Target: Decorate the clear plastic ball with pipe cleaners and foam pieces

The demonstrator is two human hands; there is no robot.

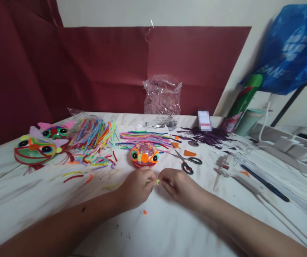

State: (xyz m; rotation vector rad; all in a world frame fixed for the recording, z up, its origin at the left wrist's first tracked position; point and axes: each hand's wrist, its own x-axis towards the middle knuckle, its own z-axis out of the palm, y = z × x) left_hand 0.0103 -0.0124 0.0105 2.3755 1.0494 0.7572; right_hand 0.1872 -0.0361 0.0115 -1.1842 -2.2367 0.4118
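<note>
Between my two hands is a yellow-green pipe cleaner (158, 181), with a small coiled bit showing at the fingertips. My left hand (139, 186) pinches one side, and a blurred tail of the same colour trails out to its left. From the other side my right hand (179, 186) pinches it, fingers closed. Just beyond my hands sits a round clear craft ball (145, 154) with big eyes, orange trim and an orange nose. Open scissors (187, 162) with dark handles lie to the right of it. A small orange scrap (145, 212) rests nearer to me.
Two decorated animal-face balls (35, 151) stand at left beside a bag of coloured pipe cleaners (91, 132). Cut pipe cleaner pieces (77, 176) are scattered before them. Purple strips (209, 137) lie at back right. A corded glue gun (229, 167) and a dark pen-like stick (266, 184) occupy the right.
</note>
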